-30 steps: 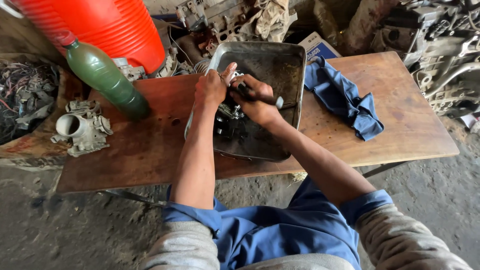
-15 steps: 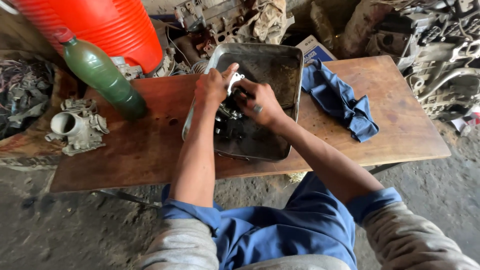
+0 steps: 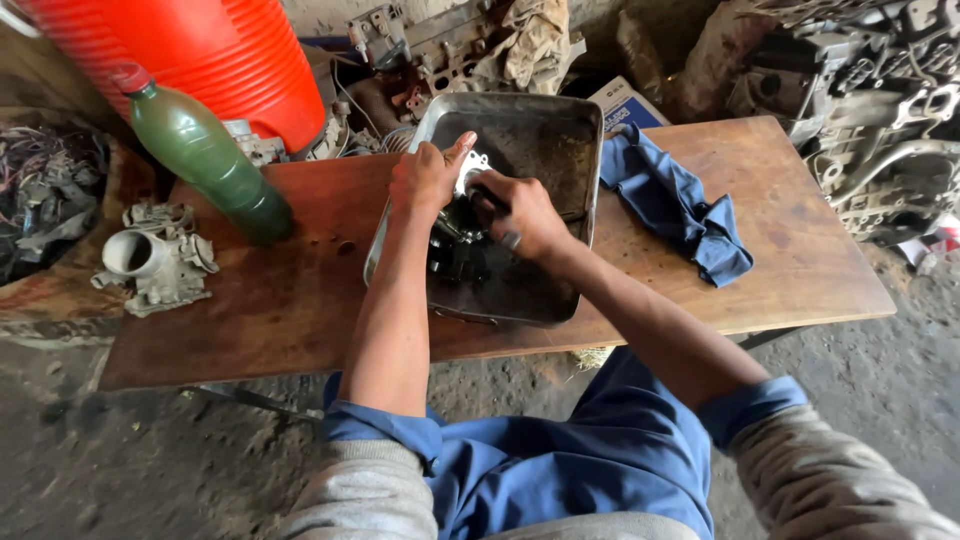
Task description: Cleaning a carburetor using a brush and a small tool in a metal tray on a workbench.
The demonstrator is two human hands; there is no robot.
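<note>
Right hand (image 3: 520,215) slid onto greasy metal part (image 3: 458,245).

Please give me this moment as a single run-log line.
left hand: steadying metal part | right hand: gripping dark tool | place: metal tray on wooden table | nearby: blue rag, green bottle

A rough engine-repair workshop is shown. Greasy engine blocks (image 3: 880,110) and metal scrap are heaped behind a worn wooden surface (image 3: 300,300), on which a dirty metal tray (image 3: 560,130), a carburettor body (image 3: 155,260) and a blue rag (image 3: 680,205) are laid. The floor is seen to be bare, oil-stained concrete (image 3: 150,460).
</note>
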